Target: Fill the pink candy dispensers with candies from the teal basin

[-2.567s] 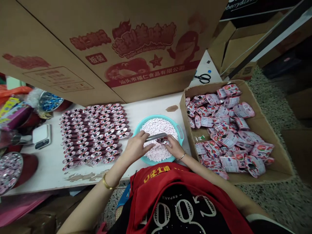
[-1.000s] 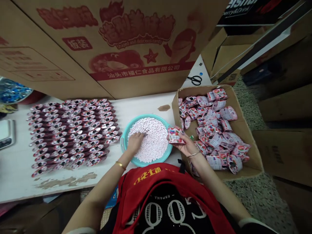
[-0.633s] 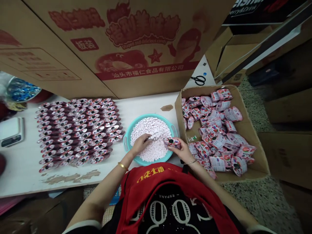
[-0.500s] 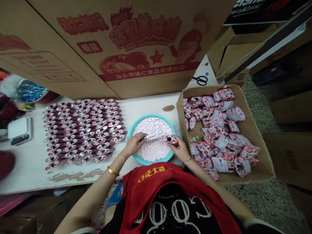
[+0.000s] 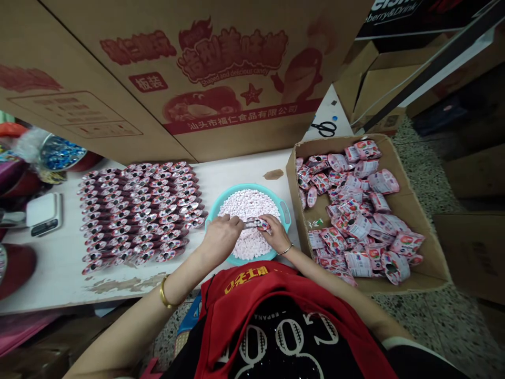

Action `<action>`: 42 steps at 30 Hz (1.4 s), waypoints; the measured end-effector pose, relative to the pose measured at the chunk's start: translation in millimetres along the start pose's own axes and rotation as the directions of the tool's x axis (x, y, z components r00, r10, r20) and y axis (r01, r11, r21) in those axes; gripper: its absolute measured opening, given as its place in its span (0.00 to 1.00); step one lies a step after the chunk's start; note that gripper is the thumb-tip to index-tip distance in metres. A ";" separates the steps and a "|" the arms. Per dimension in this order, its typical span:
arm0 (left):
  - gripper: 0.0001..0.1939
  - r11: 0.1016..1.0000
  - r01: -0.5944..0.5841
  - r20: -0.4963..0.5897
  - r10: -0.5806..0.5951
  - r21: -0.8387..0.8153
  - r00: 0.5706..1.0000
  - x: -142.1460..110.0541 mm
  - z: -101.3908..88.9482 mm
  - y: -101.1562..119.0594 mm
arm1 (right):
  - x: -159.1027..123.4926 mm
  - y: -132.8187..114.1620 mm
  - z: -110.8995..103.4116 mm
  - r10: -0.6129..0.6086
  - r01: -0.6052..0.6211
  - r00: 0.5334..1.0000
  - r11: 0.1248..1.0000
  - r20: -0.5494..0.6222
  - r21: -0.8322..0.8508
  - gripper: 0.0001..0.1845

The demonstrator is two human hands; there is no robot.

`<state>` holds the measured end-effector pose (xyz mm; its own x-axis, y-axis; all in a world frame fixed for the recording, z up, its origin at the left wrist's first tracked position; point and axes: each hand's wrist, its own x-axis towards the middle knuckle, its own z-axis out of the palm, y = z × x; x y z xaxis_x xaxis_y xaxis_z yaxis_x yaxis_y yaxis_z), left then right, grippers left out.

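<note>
Over a teal basin full of small pink-white candies, my right hand grips a small pink printed pouch. My left hand is closed just left of the pouch, its fingers pinched at the pouch's mouth; what they hold is too small to make out. Both hands meet above the candies.
Rows of pink pouches lie on the white table to the left. An open carton of loose pouches stands at the right. A big printed cardboard box looms behind; scissors, a scale and a red bowl are nearby.
My right hand brought a pouch from the carton side over the basin. My left hand rose from the candies and met it at the pouch's mouth.
</note>
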<state>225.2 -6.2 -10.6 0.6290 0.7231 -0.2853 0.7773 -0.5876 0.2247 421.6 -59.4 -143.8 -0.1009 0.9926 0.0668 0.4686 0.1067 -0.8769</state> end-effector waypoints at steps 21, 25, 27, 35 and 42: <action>0.15 0.837 0.149 0.035 -0.154 -0.527 0.988 37.8 173.5 -21.3 | -9.5 21.9 -32.7 0.299 -0.246 0.927 0.941 -0.226 0.234 0.23; 0.15 0.802 0.085 -0.019 -0.120 -0.592 0.993 13.8 146.1 -45.8 | -6.2 19.0 -36.7 0.249 -0.208 0.939 0.960 -0.239 0.185 0.21; 0.15 0.798 0.033 -0.070 -0.094 -0.602 0.993 0.0 124.9 -55.7 | -4.7 15.9 -36.4 0.197 -0.178 0.954 0.979 -0.227 0.102 0.20; 0.11 0.977 -0.047 -0.064 0.035 -0.208 0.997 -13.8 36.2 -35.4 | -4.5 4.5 -11.9 -0.020 0.018 1.000 0.997 -0.022 -0.075 0.23; 0.10 0.981 -0.037 0.032 0.031 0.191 0.999 -10.1 -8.0 5.4 | -8.3 7.0 -6.0 -0.060 0.060 0.998 0.996 -0.002 -0.071 0.25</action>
<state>223.1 -13.8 0.9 0.6525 0.6926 -0.3074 0.7385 -0.6721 0.0533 431.0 -66.5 -147.6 -0.1274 0.9846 0.1201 0.5229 0.1696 -0.8353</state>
